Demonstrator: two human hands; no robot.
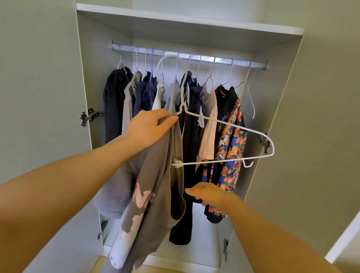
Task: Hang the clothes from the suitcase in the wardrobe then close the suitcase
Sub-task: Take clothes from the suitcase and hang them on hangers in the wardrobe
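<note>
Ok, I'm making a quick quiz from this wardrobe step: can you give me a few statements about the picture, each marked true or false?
1. The left hand grips the white hanger near its neck. True.
2. The grey garment is spread evenly over both shoulders of that hanger. False: it hangs bunched at the end by the hand, and the hanger's other shoulder is bare wire.
3. The rail holds no clothes. False: a row of garments hangs along it, among them a bear-print shirt.
4. An empty hanger hangs at the right end of the rail. True.
5. The wardrobe doors are shut. False: they stand open, showing the inside.
</note>
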